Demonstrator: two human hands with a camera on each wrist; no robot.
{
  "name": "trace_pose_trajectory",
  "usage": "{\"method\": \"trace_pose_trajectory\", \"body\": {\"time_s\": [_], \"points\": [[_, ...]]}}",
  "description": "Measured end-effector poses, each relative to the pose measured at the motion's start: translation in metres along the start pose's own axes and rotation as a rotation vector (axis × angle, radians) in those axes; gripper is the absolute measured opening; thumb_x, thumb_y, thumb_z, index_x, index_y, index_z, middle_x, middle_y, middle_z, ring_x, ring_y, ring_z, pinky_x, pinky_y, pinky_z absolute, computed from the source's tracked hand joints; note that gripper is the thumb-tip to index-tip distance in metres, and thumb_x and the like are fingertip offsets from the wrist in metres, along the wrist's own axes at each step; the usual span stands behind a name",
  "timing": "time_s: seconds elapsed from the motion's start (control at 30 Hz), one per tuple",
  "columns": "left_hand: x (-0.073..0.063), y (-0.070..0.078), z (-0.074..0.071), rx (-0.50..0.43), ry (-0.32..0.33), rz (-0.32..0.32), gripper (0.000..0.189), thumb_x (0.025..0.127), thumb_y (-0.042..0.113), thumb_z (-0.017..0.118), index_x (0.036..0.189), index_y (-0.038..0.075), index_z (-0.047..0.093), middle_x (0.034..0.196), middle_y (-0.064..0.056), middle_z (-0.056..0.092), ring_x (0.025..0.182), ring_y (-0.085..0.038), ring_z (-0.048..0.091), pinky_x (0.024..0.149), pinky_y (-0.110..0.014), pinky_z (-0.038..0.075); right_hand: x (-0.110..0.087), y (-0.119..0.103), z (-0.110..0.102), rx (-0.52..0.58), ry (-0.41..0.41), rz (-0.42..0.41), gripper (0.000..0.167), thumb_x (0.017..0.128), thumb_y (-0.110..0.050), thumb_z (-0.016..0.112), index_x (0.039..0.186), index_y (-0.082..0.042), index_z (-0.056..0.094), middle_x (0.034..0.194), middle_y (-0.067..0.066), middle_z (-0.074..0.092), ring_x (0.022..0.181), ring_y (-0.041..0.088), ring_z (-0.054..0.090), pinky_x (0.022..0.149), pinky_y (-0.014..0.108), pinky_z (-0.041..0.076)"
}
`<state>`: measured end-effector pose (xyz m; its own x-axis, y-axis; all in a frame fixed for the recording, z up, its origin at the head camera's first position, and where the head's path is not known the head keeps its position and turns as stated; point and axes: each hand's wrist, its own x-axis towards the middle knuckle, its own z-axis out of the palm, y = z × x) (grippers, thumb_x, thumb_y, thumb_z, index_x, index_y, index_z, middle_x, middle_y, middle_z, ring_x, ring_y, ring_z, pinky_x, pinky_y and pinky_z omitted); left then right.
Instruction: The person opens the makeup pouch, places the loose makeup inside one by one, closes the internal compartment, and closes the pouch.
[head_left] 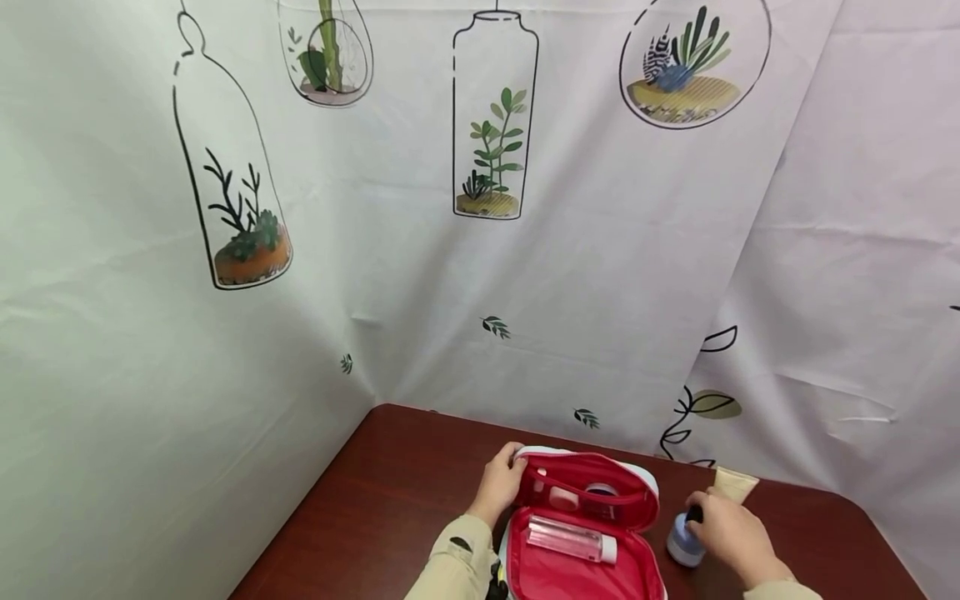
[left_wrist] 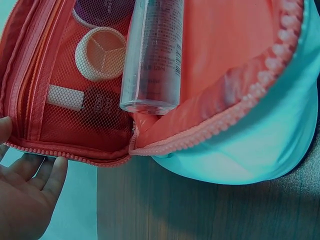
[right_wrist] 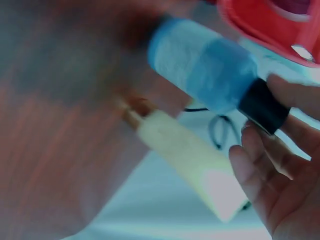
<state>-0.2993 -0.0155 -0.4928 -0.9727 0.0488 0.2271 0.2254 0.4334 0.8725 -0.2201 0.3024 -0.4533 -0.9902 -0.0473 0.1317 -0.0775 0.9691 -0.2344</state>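
In the head view, the left hand (head_left: 501,483) is pinching the raised lid (head_left: 577,473) of a red-lined zippered bag (head_left: 555,577); a clear bottle (head_left: 566,538) is lying inside. Beside the bag, the right hand (head_left: 731,529) is gripping a blue bottle (head_left: 684,542) near a cream tube (head_left: 737,483).

In the left wrist view, a mesh pocket (left_wrist: 62,70) is holding a round white container (left_wrist: 101,53).

In the right wrist view, thumb and fingers are pinching the blue bottle's black cap (right_wrist: 263,106).
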Motion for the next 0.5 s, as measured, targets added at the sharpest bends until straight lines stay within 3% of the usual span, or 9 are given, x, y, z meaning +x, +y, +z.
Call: {"method": "trace_pose_trajectory", "body": {"time_s": [0.1, 0.23, 0.5], "points": [[0.000, -0.001, -0.001, 0.000, -0.005, 0.002, 0.016, 0.092, 0.010, 0.056, 0.107, 0.011, 0.059, 0.100, -0.011, 0.063, 0.087, -0.026, 0.058, 0.075, -0.045, 0.046, 0.000, -0.009, -0.013, 0.038, -0.040, 0.020, 0.018, 0.070, -0.018, 0.074, 0.082, -0.010, 0.064, 0.083, 0.006, 0.061, 0.069, 0.020, 0.057, 0.058, 0.043, 0.045], [0.001, -0.002, -0.001, 0.003, -0.012, -0.001, 0.017, 0.092, 0.010, 0.056, 0.108, 0.011, 0.059, 0.101, -0.012, 0.063, 0.090, -0.028, 0.058, 0.076, -0.046, 0.046, -0.002, -0.023, -0.024, 0.090, -0.034, 0.005, 0.018, 0.068, -0.021, 0.076, 0.078, -0.013, 0.063, 0.077, -0.001, 0.060, 0.067, 0.015, 0.054, 0.058, 0.040, 0.045], [0.005, -0.003, -0.001, -0.026, -0.012, -0.029, 0.024, 0.092, 0.011, 0.055, 0.116, 0.009, 0.062, 0.108, -0.012, 0.063, 0.098, -0.028, 0.058, 0.083, -0.045, 0.046, -0.008, -0.062, -0.020, 0.273, 0.031, -0.057, 0.021, 0.066, -0.015, 0.078, 0.074, -0.014, 0.059, 0.076, -0.002, 0.054, 0.069, 0.013, 0.050, 0.060, 0.030, 0.044]]}}
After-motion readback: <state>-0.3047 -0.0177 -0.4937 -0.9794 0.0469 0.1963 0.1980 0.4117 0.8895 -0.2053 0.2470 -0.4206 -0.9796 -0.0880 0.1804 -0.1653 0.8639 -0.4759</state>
